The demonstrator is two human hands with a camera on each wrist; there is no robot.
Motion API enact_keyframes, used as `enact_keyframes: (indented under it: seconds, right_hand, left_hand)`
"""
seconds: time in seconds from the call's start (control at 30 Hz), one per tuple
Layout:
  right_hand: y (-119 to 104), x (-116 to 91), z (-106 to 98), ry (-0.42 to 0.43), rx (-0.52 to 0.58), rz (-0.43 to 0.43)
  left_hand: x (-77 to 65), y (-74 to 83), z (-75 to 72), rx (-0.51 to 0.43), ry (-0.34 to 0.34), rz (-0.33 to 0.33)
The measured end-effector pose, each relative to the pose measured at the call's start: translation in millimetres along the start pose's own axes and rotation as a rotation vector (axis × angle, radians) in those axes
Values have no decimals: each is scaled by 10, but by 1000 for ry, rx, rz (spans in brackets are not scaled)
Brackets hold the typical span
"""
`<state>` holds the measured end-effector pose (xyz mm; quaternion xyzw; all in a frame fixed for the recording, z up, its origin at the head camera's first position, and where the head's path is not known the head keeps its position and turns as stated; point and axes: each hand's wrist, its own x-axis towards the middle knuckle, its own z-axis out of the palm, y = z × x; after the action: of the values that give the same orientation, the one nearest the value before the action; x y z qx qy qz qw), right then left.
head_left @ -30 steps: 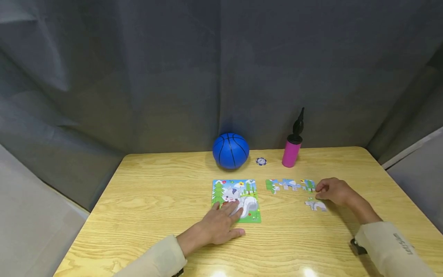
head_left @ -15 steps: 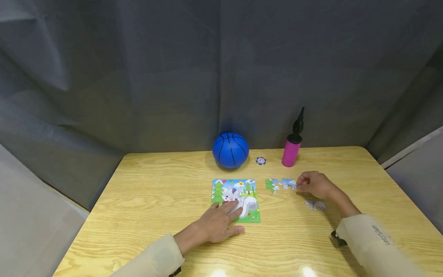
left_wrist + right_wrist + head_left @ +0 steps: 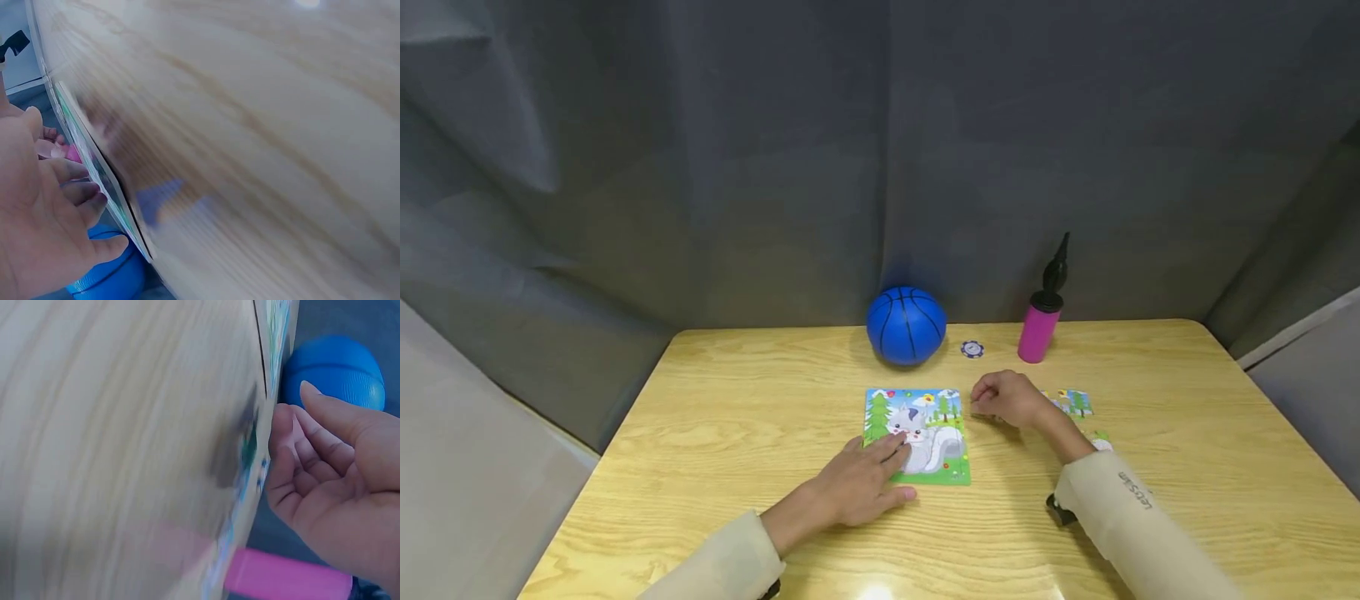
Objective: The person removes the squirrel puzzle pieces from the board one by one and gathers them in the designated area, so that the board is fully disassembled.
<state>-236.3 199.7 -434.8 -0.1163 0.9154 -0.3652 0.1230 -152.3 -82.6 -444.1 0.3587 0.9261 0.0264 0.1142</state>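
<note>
A square squirrel puzzle (image 3: 951, 429) with trees and grass lies on the wooden table. My left hand (image 3: 865, 479) rests over its lower left part, fingers spread and nearly straight. Just right of the puzzle is my right hand (image 3: 1011, 400), low over the table with bent fingers. In the right wrist view its thumb stands apart from the fingers, with nothing between them, and a greenish puzzle piece (image 3: 248, 449) lies by the fingertips. Another puzzle piece with trees (image 3: 1080, 403) lies right of this hand. One more piece (image 3: 1101, 442) is partly behind the sleeve; others are hidden.
Along the back of the table are a blue basketball (image 3: 906, 325), a blue-and-white poker chip (image 3: 972, 349) and a pink hand pump (image 3: 1040, 333) with a black nozzle. A dark curtain (image 3: 775, 167) hangs behind the table's back edge.
My right hand has moved left along the row of puzzle pieces, from the right end to beside the squirrel puzzle. My left hand has slid slightly left on the puzzle.
</note>
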Motion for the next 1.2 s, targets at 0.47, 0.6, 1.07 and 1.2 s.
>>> enact_keyframes:
  seconds: [0.47,0.6,1.07,1.2]
  right_hand:
    - [-279,161,375,-6,-36,-43]
    - [-359,178,468,-21,-14,-26]
    - [-452,145,552,-48,-6,21]
    - [-444,147,553,-57,12,36]
  left_hand:
    - [-69,-17,27,0,-6,-42]
    - [-78,-13,20,23,-12,-48]
    - [-91,16,2,76,-15,-63]
    - [-86,18,14,80,-17,-69]
